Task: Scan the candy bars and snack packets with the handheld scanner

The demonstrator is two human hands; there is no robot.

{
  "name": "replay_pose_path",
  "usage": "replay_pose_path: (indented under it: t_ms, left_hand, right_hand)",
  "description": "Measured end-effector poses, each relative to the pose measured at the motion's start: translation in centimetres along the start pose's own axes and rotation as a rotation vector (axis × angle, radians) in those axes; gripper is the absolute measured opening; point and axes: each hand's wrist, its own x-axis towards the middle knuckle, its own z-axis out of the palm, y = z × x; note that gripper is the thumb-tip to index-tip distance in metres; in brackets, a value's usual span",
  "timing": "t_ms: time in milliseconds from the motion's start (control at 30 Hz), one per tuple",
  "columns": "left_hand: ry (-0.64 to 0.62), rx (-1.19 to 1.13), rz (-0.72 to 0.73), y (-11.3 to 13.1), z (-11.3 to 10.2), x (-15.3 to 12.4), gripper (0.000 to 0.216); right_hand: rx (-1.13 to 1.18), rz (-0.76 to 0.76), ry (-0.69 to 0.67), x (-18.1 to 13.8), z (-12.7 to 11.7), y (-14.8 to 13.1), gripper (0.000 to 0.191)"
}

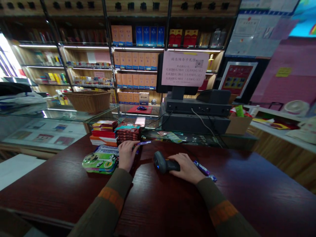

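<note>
Barcode scanner (163, 163), dark grey with a small blue light on its head, lies on the dark red wooden desk (74, 187) under the right hand (185, 167), whose fingers are wrapped around its handle, the head pointing toward the left hand. The left hand (127, 154) rests just beside it, pinching a thin purple pen-like stick (143, 143) between thumb and fingertips, its tip pointing right. Directly beyond the left hand stand two stacks of flat packets (116, 131), red and orange on the left, darker on the right, and touching its left side lies a green oval tin (100, 162) on a small pile. Another purple wrapped stick (202, 169) lies on the desk just right of the right hand. Behind the stacks, a glass counter carries a wicker basket (88, 101) and a cash register (197, 105).
</note>
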Motion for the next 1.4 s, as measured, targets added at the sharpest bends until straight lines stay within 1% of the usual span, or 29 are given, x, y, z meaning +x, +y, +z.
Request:
replay_pose_path:
  t_ms: [133, 233, 500, 667, 1067, 1267, 1400]
  left_hand:
    - [-0.004, 0.005, -0.027, 0.1, 0.0, 0.0, 0.017]
    - [-0.013, 0.002, -0.034, 0.3, -0.1, 0.0, 0.017]
    - [-0.023, -0.005, -0.038, 0.3, -0.2, 0.1, 0.015]
    - [-0.018, -0.001, -0.022, 0.2, 0.0, 0.0, 0.016]
    - [-0.022, -0.001, -0.03, 0.3, -0.1, 0.0, 0.015]
    - [-0.034, -0.003, -0.03, 0.5, -0.3, 0.1, 0.015]
    - [-0.023, 0.004, -0.02, 0.4, -0.2, 0.0, 0.015]
  right_hand:
    - [0.001, -0.018, 0.116, 0.0, 0.1, 0.6, 0.051]
    - [-0.003, -0.042, 0.15, 0.0, 0.1, 0.5, 0.054]
    - [0.041, -0.085, 0.109, 0.3, -0.1, -1.0, 0.054]
    - [0.062, -0.075, 0.091, 0.3, -0.2, -1.2, 0.048]
    - [0.051, -0.077, 0.071, 0.3, -0.2, -1.4, 0.044]
    - [0.027, -0.072, 0.055, 0.3, -0.2, -1.2, 0.047]
    - [0.035, -0.045, 0.042, 0.3, 0.1, -0.6, 0.061]
